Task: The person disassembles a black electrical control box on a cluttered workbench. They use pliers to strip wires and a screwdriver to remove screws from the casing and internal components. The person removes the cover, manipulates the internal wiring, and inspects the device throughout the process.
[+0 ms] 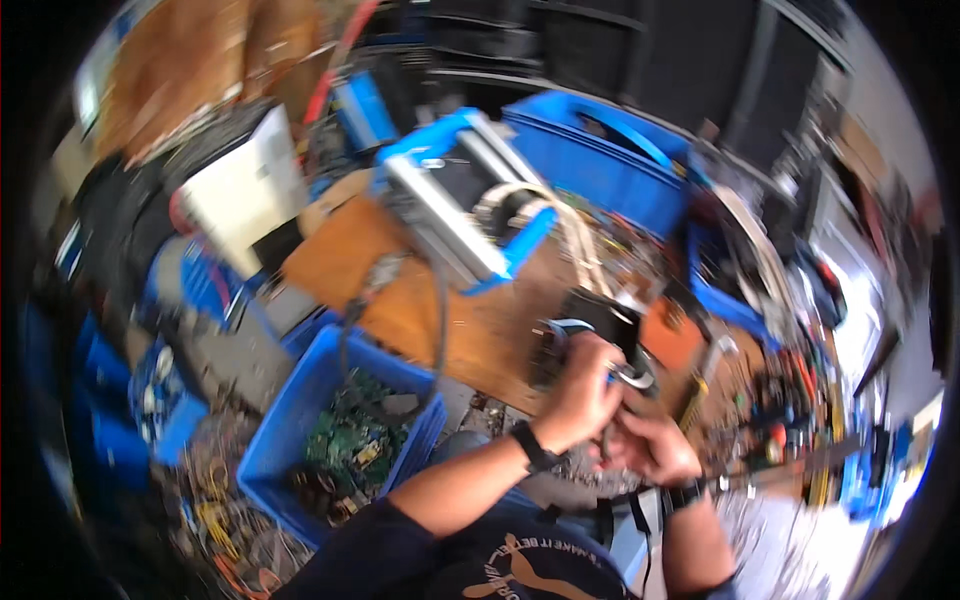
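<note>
My left hand (585,392), with a black band at the wrist, is closed at the near edge of the wooden workbench. Its fingers are curled at a dark, boxy piece (606,316), but blur hides what they grip. A shiny, curved, pale metal part (636,378) shows between my hands. Just below and to the right, my right hand (652,446) has its fingers bent inward, close to my left hand. Whatever is in them is too smeared to name. Beyond both hands, a blue-and-silver frame-shaped unit (450,205) rests on the bench, a pale cable bundle (570,225) beside it.
A blue bin (262,455) of green circuit boards (355,430) stands left of my arms. Another blue bin (600,150) sits at the back. Hand tools (790,400) crowd the right side. Loose wires (225,520) cover the lower left floor. A dark cable (440,310) hangs over the bench.
</note>
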A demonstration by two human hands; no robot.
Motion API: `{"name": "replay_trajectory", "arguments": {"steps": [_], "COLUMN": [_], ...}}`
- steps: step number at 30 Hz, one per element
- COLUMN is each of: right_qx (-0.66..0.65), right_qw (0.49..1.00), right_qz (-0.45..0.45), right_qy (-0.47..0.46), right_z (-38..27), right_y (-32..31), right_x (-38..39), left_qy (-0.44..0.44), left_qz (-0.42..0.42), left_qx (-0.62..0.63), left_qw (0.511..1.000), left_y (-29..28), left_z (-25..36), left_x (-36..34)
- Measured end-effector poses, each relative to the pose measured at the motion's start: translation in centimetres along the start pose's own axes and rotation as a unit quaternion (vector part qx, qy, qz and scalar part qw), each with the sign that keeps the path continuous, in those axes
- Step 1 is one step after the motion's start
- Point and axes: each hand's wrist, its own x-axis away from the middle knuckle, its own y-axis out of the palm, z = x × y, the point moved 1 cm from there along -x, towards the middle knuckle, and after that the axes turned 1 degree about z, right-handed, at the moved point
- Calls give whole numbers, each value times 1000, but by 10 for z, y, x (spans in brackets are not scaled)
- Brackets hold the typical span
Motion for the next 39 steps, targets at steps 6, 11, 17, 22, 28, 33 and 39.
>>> {"name": "replay_trajectory", "arguments": {"steps": [6,11,17,22,28,33,39], "right_qx": [-15,17,399,360,118,49,46], "right_qw": [999,993,846,886,974,982,978], "right_qz": [36,110,313,276,157,113,129], "right_qy": [-1,-30,-163,-98,-108,-146,-160], "right_z": [10,17,22,5,10,29,42], "right_y": [7,-1,30,31,42,22,14], "right_x": [-11,-19,-11,7,26,34,35], "left_qy": [-24,-15,-99,-178,-298,-358,-386], "left_qz": [54,64,158,171,178,145,174], "left_qx": [41,71,68,157,550,645,572], "left_qw": [997,995,980,956,760,659,703], "left_y": [-10,-4,-2,-20,-71,-135,-204], "left_z": [-7,-12,-17,-29,4,-1,7], "left_x": [16,16,9,6,-23,-12,39]}}
